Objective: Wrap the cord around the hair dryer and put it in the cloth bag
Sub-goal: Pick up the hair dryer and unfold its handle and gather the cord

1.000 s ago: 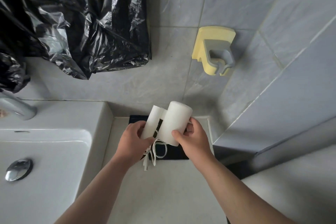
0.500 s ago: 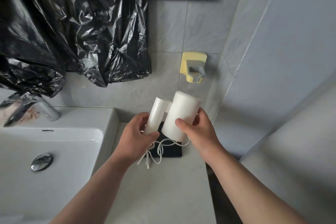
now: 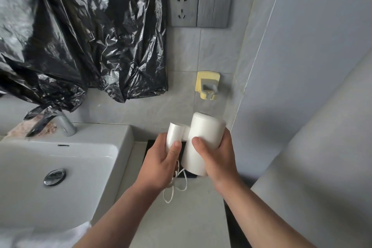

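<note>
I can read no text, brand, number or sign from here. The white hair dryer [image 3: 203, 139] and the grey wall socket [image 3: 182, 7] show me no legible marking.

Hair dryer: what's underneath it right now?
Loops of white cord dangle below the hair dryer. Beneath, a dark flat item lies on the counter, mostly covered, so unidentifiable.
</note>
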{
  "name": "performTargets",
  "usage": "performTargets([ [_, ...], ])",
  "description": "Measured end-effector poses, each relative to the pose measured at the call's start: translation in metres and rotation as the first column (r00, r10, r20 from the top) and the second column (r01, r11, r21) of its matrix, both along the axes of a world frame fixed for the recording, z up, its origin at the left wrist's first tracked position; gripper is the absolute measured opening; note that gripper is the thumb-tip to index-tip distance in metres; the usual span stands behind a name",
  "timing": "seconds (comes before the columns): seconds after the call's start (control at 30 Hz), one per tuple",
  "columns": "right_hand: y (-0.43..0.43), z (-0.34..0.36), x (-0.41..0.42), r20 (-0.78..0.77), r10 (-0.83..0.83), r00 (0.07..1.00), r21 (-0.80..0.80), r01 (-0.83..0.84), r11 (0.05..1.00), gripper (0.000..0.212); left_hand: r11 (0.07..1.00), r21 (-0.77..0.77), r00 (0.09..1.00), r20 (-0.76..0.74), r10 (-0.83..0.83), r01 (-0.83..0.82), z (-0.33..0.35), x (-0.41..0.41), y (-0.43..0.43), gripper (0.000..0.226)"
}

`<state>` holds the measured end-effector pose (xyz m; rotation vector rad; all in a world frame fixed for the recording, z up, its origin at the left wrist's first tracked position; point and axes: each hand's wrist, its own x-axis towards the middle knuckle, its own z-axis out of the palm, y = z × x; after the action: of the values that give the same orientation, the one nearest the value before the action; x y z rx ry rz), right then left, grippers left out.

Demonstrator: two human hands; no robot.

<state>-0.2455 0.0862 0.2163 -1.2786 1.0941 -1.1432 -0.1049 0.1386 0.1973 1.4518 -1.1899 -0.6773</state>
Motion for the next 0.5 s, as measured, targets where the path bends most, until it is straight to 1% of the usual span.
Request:
performTargets([
  [0.1, 0.002, 0.003, -0.002, 0.01, -0.032, 0.999, -0.016, 0.032, 0.999, 0.064, 1.0, 0.019, 0.999, 0.033, -0.002, 0.001, 0.007, -0.003, 0.003, 0.02],
  [0.2, 0.002, 0.007, -0.006, 0.001, -0.032, 0.999, -0.024, 0.032, 0.999, 0.064, 0.998, 0.047, 0.998, 0.057, -0.039, 0.037, 0.013, -0.001, 0.003, 0.025],
  [0.3, -0.003, 0.011, -0.011, -0.03, -0.019, 0.999, -0.045, 0.018, 0.999, 0.061, 0.996, 0.056, 0.993, 0.09, -0.078, 0.073, 0.018, 0.006, 0.0, 0.022],
  [0.37, -0.01, 0.015, -0.02, -0.082, 0.024, 0.996, -0.074, -0.03, 0.997, 0.061, 0.986, 0.102, 0.969, 0.198, -0.148, 0.13, 0.02, 0.018, 0.0, 0.022],
  [0.43, -0.016, 0.019, -0.028, -0.167, 0.092, 0.982, -0.088, -0.108, 0.99, 0.062, 0.966, 0.169, 0.917, 0.318, -0.241, 0.196, 0.022, 0.028, 0.001, 0.026],
  [0.5, -0.019, 0.023, -0.033, -0.208, 0.129, 0.97, -0.082, -0.148, 0.986, 0.063, 0.956, 0.191, 0.899, 0.338, -0.279, 0.224, 0.024, 0.033, 0.002, 0.031],
])
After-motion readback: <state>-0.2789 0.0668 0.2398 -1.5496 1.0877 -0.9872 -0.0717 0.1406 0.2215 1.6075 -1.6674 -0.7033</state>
